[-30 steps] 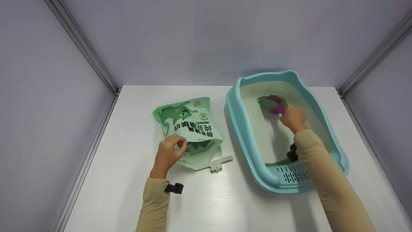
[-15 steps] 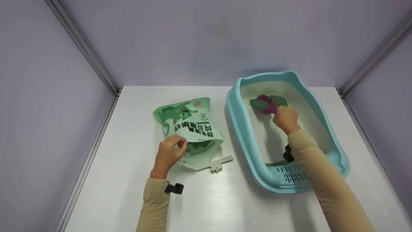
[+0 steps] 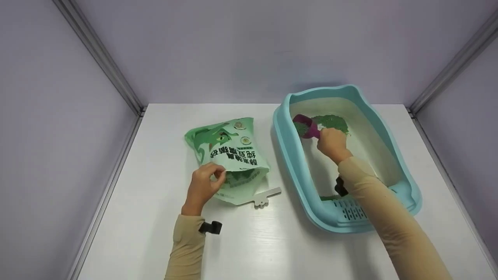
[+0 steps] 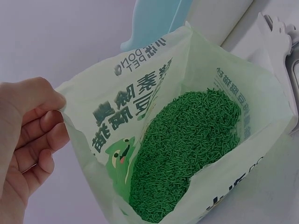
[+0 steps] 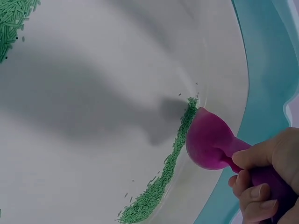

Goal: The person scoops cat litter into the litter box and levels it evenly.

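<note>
My left hand (image 3: 202,187) pinches the edge of a green cat litter bag (image 3: 233,146) between thumb and finger, holding its mouth apart. Green pellets (image 4: 187,144) fill the inside in the left wrist view. My right hand (image 3: 333,144) grips the handle of a magenta scoop (image 3: 312,129) inside a light blue litter box (image 3: 292,167). In the head view the scoop carries green pellets and is near the box's left wall. A patch of pellets (image 3: 334,121) lies on the box floor to its right.
A white bag clip (image 3: 261,199) lies beside the bag's mouth on the white table (image 3: 249,241). More pellets (image 5: 156,186) form a strip along the box's inner edge in the right wrist view. The slotted step (image 3: 352,210) is at the box's near end. Walls enclose the table.
My right hand has moved left across the litter box with the scoop, uncovering the pellet patch to its right. The left hand and the bag stay put.
</note>
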The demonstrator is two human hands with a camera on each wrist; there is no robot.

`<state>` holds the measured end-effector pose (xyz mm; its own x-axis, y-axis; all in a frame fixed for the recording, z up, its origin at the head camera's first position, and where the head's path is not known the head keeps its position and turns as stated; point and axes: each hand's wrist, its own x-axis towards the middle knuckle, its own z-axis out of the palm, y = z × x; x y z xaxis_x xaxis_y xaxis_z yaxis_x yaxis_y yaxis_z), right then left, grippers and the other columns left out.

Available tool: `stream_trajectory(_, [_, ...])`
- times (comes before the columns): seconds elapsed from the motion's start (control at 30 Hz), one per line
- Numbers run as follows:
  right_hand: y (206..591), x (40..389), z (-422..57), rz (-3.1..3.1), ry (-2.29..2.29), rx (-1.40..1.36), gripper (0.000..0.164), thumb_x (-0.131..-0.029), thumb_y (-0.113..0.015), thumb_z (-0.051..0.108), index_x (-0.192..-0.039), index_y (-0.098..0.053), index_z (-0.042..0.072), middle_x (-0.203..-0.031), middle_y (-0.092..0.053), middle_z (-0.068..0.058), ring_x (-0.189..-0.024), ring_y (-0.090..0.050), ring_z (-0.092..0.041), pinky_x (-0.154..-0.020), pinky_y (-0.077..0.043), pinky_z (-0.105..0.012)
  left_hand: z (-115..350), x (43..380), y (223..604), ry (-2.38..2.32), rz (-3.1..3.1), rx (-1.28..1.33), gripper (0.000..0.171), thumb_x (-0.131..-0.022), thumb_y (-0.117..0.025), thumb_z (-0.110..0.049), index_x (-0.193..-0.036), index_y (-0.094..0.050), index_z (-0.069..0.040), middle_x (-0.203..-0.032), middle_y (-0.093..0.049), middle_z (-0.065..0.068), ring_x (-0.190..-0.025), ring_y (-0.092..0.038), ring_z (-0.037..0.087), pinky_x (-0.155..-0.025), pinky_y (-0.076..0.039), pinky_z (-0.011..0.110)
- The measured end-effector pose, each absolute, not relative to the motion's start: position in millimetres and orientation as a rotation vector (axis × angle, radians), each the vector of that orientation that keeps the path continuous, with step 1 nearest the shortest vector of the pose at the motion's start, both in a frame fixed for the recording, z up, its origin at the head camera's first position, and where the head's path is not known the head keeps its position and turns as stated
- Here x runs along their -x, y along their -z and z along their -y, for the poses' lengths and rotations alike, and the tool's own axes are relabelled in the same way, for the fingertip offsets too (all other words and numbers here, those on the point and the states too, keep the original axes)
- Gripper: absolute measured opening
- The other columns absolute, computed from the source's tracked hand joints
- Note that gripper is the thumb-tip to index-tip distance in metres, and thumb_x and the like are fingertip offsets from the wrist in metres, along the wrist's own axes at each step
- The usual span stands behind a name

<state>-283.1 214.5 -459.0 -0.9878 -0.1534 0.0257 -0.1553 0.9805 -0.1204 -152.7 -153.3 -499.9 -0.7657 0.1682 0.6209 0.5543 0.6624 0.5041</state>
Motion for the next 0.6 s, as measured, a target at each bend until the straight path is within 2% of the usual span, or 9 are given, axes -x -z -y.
stream_trajectory(0.17, [459, 280, -205, 3.081, -0.151, -0.338, 0.015, -0.081, -0.059, 0.006, -0.082, -0.063, -0.009, -0.077, -0.067, -0.027, -0.066, -0.063, -0.038, -0.061, -0.053, -0.054, 154, 153, 501, 0.955, 2.355, 0.554, 0.006, -0.083, -0.070, -0.002, -0.080, -0.068, -0.006, -0.070, -0.065, 0.006, -0.064, -0.060, 0.015, -0.059, -0.053, 0.036])
stream_trajectory(0.37, [458, 275, -198, 3.081, -0.105, -0.397, 0.014, -0.083, -0.057, 0.005, -0.084, -0.062, -0.008, -0.074, -0.066, -0.024, -0.058, -0.050, -0.026, -0.059, -0.053, -0.052, 153, 153, 499, 0.962, 2.359, 0.556, 0.006, -0.083, -0.069, -0.002, -0.079, -0.069, -0.006, -0.070, -0.065, 0.006, -0.064, -0.061, 0.016, -0.059, -0.054, 0.036])
stream_trajectory(0.6, [461, 270, -199, 3.088, -0.123, -0.417, 0.016, -0.086, -0.057, 0.005, -0.088, -0.063, -0.010, -0.076, -0.066, -0.024, -0.059, -0.052, -0.028, -0.062, -0.054, -0.050, 154, 153, 501, 0.956, 2.360, 0.556, 0.005, -0.082, -0.070, -0.001, -0.080, -0.069, -0.005, -0.071, -0.066, 0.006, -0.064, -0.061, 0.015, -0.059, -0.054, 0.035])
